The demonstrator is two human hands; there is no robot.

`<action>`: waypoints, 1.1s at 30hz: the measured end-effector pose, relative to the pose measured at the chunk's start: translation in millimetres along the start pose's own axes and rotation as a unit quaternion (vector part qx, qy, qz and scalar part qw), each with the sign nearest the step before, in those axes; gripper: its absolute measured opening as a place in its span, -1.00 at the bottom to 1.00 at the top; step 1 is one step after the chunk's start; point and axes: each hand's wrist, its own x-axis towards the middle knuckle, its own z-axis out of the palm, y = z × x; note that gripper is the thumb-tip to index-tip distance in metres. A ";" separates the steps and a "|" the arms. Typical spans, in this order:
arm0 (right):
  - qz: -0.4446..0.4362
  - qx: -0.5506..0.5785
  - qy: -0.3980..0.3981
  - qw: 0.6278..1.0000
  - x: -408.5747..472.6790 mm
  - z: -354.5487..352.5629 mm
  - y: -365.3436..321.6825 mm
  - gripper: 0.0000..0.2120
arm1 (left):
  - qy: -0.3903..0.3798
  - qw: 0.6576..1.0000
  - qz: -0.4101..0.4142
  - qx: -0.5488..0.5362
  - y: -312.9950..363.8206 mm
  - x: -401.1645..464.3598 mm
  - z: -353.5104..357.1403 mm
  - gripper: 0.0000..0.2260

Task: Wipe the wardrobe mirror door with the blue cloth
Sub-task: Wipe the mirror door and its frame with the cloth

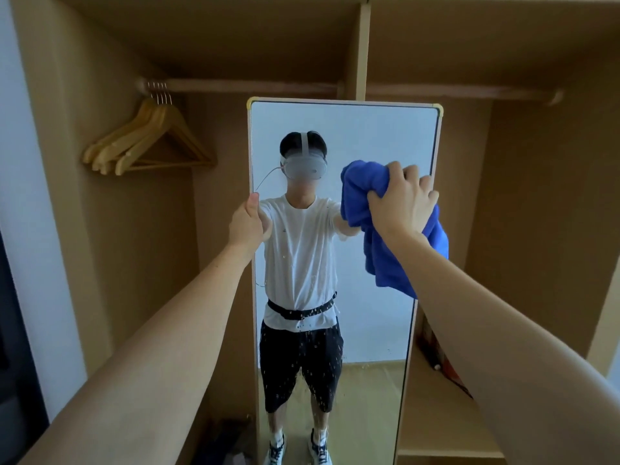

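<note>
Both bare arms reach forward, nearly straight. The left hand (247, 223) is curled, thumb uppermost, its fingers wrapped out of sight past the knuckles, so their tips cannot be made out. The right hand (402, 199) is raised higher, back toward the camera, fingers (396, 171) bent and bunched in a grip, wrist slightly cocked.

Tall upright mirror door (365, 135), droplet-speckled low down, bunched blue cloth (360, 193) against its upper right edge
</note>
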 end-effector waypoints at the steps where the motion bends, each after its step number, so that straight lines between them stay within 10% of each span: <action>1: 0.007 -0.002 -0.022 1.000 2.6 0.8 -1.8 -0.77 | 0.001 1.000 -0.002 0.003 -0.5 0.4 0.7 -0.47; 10: 0.011 0.007 -0.123 0.992 -68.7 36.1 20.2 -0.65 | 0.017 1.000 -0.005 0.025 -0.3 3.1 3.3 -0.46; 17: 0.032 0.039 0.002 0.999 -7.3 -3.2 13.8 -0.82 | -0.001 1.000 -0.010 -0.002 -3.1 2.0 2.7 -0.46; 29: 0.035 0.047 -0.167 0.984 -47.1 17.0 15.9 -0.69 | 0.009 1.000 0.000 0.001 -2.6 -0.2 3.0 -0.48; 33: 0.036 0.021 -0.063 0.997 -18.4 0.2 19.6 -0.78 | 0.004 1.000 -0.008 0.008 -4.5 -0.4 2.5 -0.47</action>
